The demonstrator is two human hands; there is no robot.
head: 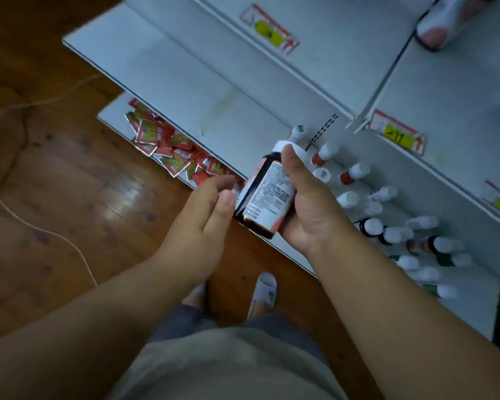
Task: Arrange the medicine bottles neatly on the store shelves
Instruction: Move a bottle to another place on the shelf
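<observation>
Right hand [309, 209] grip – one bottle [267, 194]; left hand [205, 215] open.

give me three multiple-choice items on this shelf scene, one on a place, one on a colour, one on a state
1. Where do the red packets lie?
A. on the lowest shelf, left of the bottles
B. on the top shelf
C. in the left hand

2. What colour is the held bottle's cap?
A. green
B. white
C. black

3. What is the left hand doing?
A. gripping a packet
B. pressing on the shelf
C. open beside the bottle, holding nothing

Key: 1 A, the packets sit on the low board under the shelf. 2 B, the cap above the thumb is white. 3 C, its fingers are relaxed while the right hand grips the bottle.
</observation>
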